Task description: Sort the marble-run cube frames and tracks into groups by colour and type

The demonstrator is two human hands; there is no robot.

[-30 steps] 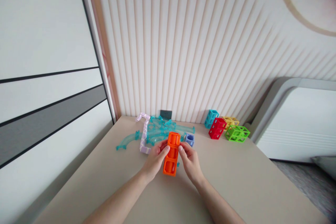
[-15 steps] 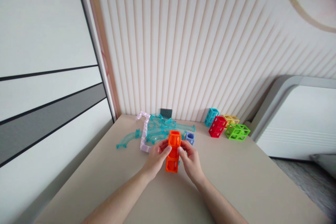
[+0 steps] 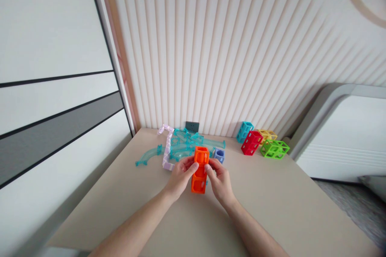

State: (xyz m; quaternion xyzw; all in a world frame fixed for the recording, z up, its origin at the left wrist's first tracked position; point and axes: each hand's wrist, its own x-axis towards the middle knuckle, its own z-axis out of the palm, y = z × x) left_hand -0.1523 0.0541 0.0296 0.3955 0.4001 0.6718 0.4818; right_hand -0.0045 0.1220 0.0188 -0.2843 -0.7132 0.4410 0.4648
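Upright between my hands is a stack of orange hollow building blocks (image 3: 199, 185), one above another. My left hand (image 3: 181, 174) grips its left side, thumb on the near face. On the opposite side my right hand (image 3: 220, 178) holds it the same way, fingers curling behind. Whether the stack's bottom touches the table cannot be made out. Just behind my right hand sits a small periwinkle-blue block (image 3: 219, 155). Translucent teal track pieces (image 3: 183, 140) lie in a heap beyond the stack, partly hidden by it and my hands.
A lilac jointed strip (image 3: 167, 148) lies left of the heap on the beige table (image 3: 144, 209). At the back right stand blue (image 3: 245, 132), red (image 3: 252, 143), yellow (image 3: 268, 134) and green (image 3: 275, 149) hollow blocks. A ribbed wall with a dark socket (image 3: 192, 127) rises behind.
The camera view has shifted slightly, so the table and everything on it appear a little higher and further right. Both hands keep their hold on the orange stack.
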